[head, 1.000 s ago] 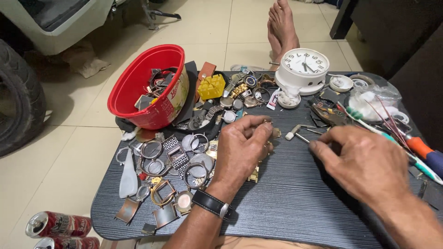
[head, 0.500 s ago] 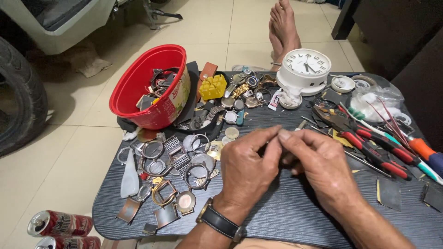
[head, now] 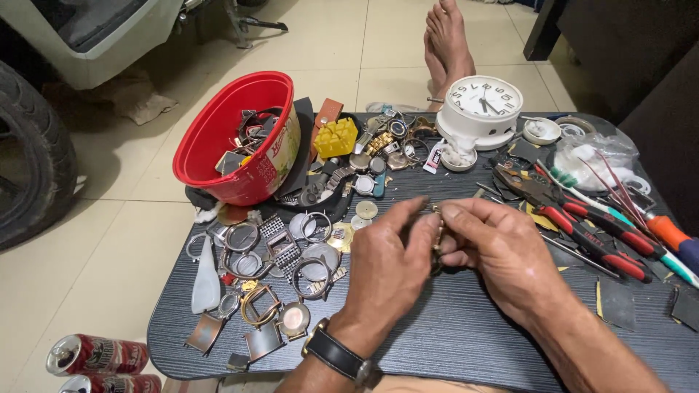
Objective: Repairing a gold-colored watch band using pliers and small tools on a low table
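Our dark table (head: 466, 342) sits low over a tiled floor, crowded with watch parts. Just right of the red bowl (head: 237, 138) lies a heap of cases and bands; the white clock (head: 482, 109) stands further right. Our left hand (head: 389, 266) and right hand (head: 502, 255) meet, fingers pinched together on a small metal watch piece (head: 437, 244), mostly hidden. We judge it could slip and vanish into the clutter, since the grip is fingertip-only.

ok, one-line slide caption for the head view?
Both hands, left hand and right hand, pinch a small metal watch part over a dark table strewn with watch pieces.
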